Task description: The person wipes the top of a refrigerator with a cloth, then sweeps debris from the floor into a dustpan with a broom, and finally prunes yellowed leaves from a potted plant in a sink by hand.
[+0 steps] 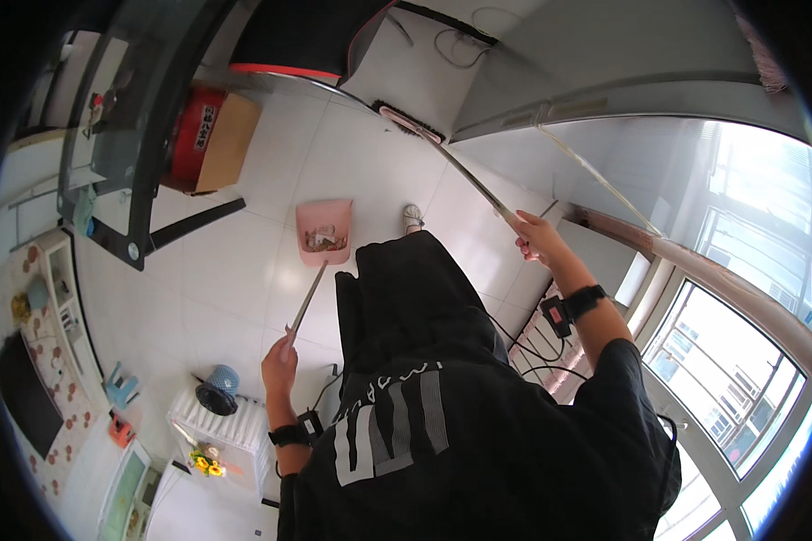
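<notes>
My left hand [281, 362] is closed round the long handle of a pink dustpan [325, 211]. The pan rests on the pale tiled floor ahead of me, with a small heap of debris [321, 241] in it. In my right hand [541, 240], the fingers wrap the upper end of a broom [466, 172]. Its pink-backed head with dark bristles lies on the floor farther ahead, beside the foot of a grey panel, apart from the dustpan. A few dark specks sit on the tiles near the bristles. My shoe [412, 217] shows to the right of the pan.
A red and brown carton [209, 140] stands at the left beside a black-framed stand [135, 216]. Ahead is a black item with a red edge [307, 41]. The large grey panel [604, 54] rises at the far right, with windows [731, 379] on my right. Cables hang by my arms.
</notes>
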Demonstrator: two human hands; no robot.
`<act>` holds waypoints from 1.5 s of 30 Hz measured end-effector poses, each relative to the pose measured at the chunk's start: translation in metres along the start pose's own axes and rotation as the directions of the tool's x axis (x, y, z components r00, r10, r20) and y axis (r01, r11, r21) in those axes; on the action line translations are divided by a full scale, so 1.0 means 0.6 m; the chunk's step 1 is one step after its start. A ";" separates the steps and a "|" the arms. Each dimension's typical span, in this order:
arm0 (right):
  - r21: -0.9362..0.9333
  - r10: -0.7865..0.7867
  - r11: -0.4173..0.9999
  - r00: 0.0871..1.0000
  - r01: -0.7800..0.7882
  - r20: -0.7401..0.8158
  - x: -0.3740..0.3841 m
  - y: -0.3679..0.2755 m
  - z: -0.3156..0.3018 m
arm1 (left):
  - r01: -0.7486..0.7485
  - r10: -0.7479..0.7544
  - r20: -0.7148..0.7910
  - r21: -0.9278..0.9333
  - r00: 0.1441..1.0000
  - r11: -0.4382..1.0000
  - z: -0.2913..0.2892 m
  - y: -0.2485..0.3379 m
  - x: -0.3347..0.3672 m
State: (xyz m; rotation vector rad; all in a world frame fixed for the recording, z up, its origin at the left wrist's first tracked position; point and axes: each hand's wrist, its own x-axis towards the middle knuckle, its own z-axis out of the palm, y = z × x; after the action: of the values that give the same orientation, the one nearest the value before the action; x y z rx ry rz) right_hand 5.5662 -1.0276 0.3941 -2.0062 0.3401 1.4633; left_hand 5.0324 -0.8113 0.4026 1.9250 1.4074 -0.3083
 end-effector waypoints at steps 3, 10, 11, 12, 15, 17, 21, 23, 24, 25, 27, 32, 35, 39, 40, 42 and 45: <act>-0.023 -0.047 0.999 0.999 0.047 0.001 -0.036 -0.005 -0.001 | -0.022 0.021 0.016 0.043 1.000 0.999 0.011 -0.036 0.003; -0.188 -0.166 0.967 0.985 0.172 0.051 0.119 -0.044 0.041 | 0.032 -0.033 0.019 0.050 0.999 0.998 -0.004 -0.010 -0.004; -0.189 -0.168 0.966 0.984 0.176 0.057 0.136 -0.043 0.053 | 0.037 -0.038 0.020 0.050 0.999 0.998 -0.007 -0.006 -0.003; -0.178 -0.129 0.975 0.991 0.134 0.039 0.151 -0.036 0.071 | 0.039 -0.040 0.022 0.052 0.999 0.998 -0.010 -0.004 -0.005; -0.144 -0.032 0.989 0.998 0.041 0.061 0.178 0.029 0.126 | -0.037 0.036 0.012 0.099 0.999 0.994 -0.010 -0.030 -0.010; -0.194 -0.006 0.981 0.997 0.021 0.077 0.167 0.098 0.152 | -0.048 0.048 0.011 0.092 0.999 0.995 -0.018 -0.032 -0.010; -0.210 0.030 0.978 0.996 -0.013 0.078 0.058 0.224 0.211 | -0.138 0.138 0.010 0.091 0.990 0.986 -0.027 -0.078 -0.004; -0.222 0.065 0.974 0.995 -0.047 0.074 0.003 0.267 0.234 | -0.209 0.208 0.018 0.103 0.978 0.973 -0.033 -0.103 0.006; -0.204 0.069 0.977 0.996 -0.056 0.058 -0.009 0.288 0.238 | -0.227 0.222 0.047 0.136 0.974 0.964 -0.038 -0.116 0.012; -0.205 0.065 0.978 0.994 -0.045 0.092 -0.024 0.308 0.234 | -0.247 0.237 0.079 0.163 0.968 0.955 -0.040 -0.128 0.016; -0.117 0.035 0.993 0.995 -0.024 0.098 -0.061 0.344 0.229 | -0.308 0.296 0.099 0.155 0.950 0.939 -0.052 -0.165 0.025; 0.113 0.052 0.993 0.996 -0.043 -0.077 -0.185 0.382 0.209 | -0.342 0.310 0.173 0.208 0.935 0.916 -0.072 -0.195 0.021; 0.146 -0.007 0.989 0.987 0.031 -0.158 -0.217 0.431 0.206 | -0.362 0.317 0.199 0.254 0.927 0.897 -0.079 -0.212 0.026; 0.228 0.013 0.974 0.996 0.006 -0.083 -0.215 0.455 0.225 | -0.404 0.334 0.255 0.315 0.908 0.859 -0.086 -0.207 0.030; 0.277 0.020 0.961 0.996 0.005 -0.089 -0.208 0.453 0.244 | -0.402 0.329 0.257 0.328 0.909 0.855 -0.089 -0.208 0.036; 0.317 0.012 0.948 0.999 0.001 -0.041 -0.154 0.480 0.286 | -0.466 0.390 0.277 0.304 0.878 0.831 -0.097 -0.199 0.046; 0.366 0.069 0.928 0.998 -0.067 0.008 -0.123 0.478 0.386 | -0.423 0.309 0.334 0.360 0.891 0.832 -0.114 -0.182 0.050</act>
State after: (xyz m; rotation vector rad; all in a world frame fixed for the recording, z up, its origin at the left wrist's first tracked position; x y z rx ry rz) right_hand 5.2080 -1.1171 0.3229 -1.7112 0.6422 1.3217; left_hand 4.9304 -0.7279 0.3895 2.3539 0.8065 -0.7008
